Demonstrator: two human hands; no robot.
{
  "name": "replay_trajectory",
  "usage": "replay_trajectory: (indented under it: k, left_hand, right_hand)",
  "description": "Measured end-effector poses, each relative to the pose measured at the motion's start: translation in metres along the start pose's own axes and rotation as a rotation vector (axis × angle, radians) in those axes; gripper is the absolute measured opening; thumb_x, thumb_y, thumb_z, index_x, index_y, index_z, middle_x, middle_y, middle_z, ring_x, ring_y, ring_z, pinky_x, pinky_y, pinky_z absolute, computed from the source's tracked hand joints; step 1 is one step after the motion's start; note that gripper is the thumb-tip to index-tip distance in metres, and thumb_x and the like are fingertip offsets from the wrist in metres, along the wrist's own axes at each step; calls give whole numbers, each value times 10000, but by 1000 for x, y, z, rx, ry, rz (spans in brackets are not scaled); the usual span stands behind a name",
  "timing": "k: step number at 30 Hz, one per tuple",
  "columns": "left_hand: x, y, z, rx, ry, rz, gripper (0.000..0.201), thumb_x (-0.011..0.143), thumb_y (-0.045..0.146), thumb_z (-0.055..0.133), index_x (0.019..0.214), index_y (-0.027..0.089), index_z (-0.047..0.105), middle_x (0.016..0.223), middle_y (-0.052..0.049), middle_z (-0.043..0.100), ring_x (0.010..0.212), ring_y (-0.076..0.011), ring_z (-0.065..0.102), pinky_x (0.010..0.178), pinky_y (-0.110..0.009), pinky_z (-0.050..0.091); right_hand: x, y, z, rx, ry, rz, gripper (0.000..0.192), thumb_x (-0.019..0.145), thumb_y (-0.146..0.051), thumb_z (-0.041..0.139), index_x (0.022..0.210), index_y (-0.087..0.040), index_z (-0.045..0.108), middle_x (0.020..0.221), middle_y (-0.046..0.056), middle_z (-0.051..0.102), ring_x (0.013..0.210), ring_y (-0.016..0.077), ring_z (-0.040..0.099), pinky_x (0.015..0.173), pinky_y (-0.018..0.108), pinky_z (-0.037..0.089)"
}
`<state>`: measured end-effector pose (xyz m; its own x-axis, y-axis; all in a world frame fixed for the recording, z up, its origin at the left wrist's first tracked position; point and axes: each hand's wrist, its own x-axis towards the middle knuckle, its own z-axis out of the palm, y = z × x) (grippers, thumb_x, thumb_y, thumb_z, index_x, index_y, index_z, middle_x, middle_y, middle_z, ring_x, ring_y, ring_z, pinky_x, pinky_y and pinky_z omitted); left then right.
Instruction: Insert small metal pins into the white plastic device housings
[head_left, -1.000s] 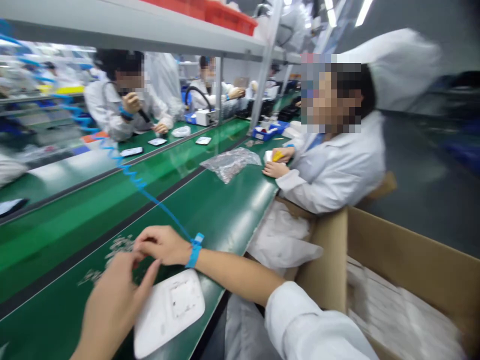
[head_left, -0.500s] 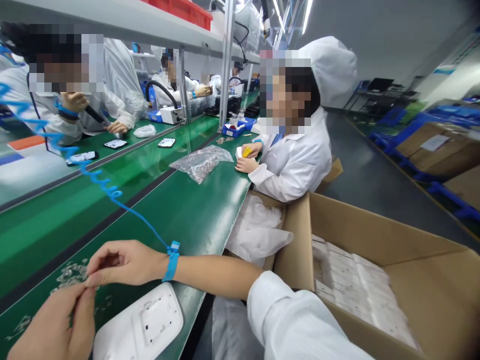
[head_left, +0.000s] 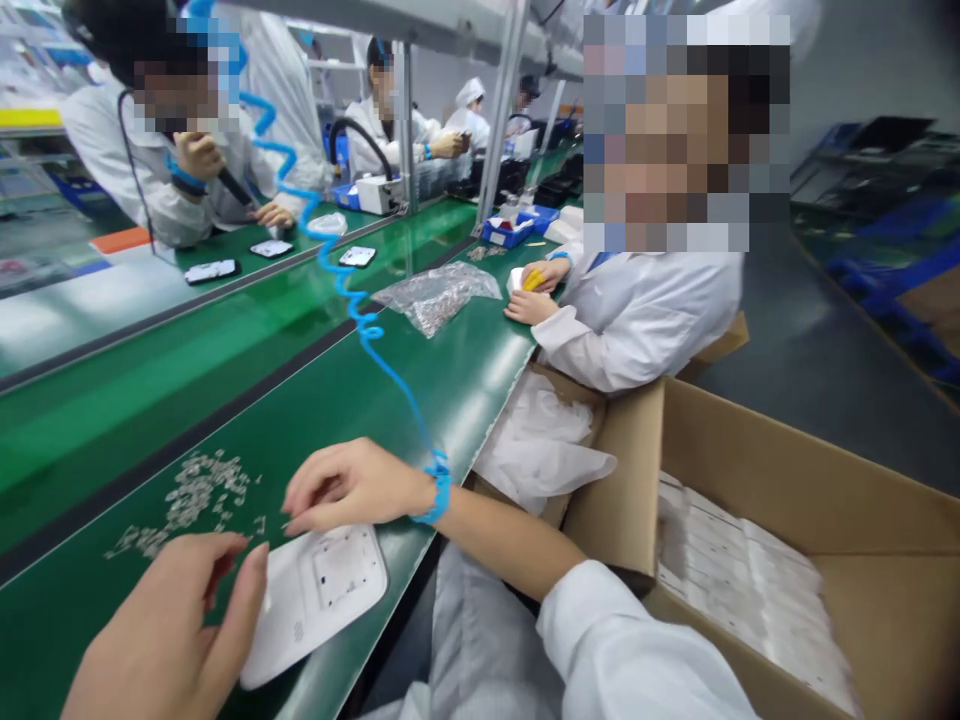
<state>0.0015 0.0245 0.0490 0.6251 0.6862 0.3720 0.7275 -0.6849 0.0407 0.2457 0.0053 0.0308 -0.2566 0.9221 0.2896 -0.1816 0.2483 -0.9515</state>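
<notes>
Fingers (head_left: 300,500) of the right hand (head_left: 352,487) are curling loosely downward, their tips hovering at the far edge of a white plastic cover (head_left: 315,600) that is lying flat on the green surface (head_left: 450,380) near its front edge; whether they are pinching anything cannot be told. The left hand (head_left: 165,640) is resting just beside the cover's left side, its thumb and fingers bent toward each other, and what they are holding, if anything, is hidden. A blue wrist strap (head_left: 439,490) is circling the right wrist, with a coiled blue cord (head_left: 352,300) rising from it across the surface. A scatter of small screws (head_left: 187,495) is lying just beyond the left hand. Farther along the front edge, a clear bag (head_left: 439,295) is sitting near a co-worker's hands (head_left: 536,290). An open cardboard box (head_left: 750,470) is standing off the surface's right side.
</notes>
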Motion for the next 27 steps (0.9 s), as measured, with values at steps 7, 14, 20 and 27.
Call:
replay_trajectory:
  k: [7,14,20,27]
  left_hand:
    - [-23,53,-24,162,-153,211,354,968,369,438,641,232,449,606,-7,506,549,-178,453,604,-353,299]
    - [-14,55,-13,230,-167,328,312,958,349,458,666,240,460,593,-7,493,562,-212,478,621,-373,245]
    - [-13,51,-8,243,-160,333,274,947,327,471,690,235,450,608,-9,511,550,-206,474,628,-370,264]
    - [-20,49,-9,190,-145,365,282,953,439,512,883,188,619,694,-22,537,599,-212,493,630,-365,284]
  right_hand:
    - [-51,-1,16,-527,184,-31,95,725,-81,703,730,-167,662,962,19,682,896,129,612,898,281,475]
    - [-48,12,24,-638,167,10,87,741,-101,692,728,-180,659,995,9,677,941,144,576,943,290,444]
    - [-44,22,26,-659,166,43,69,767,-125,682,733,-182,663,1026,7,670,957,140,589,934,279,438]
    - [-44,26,27,-633,203,69,97,803,-161,746,760,-169,660,1024,18,682,974,134,620,933,272,444]
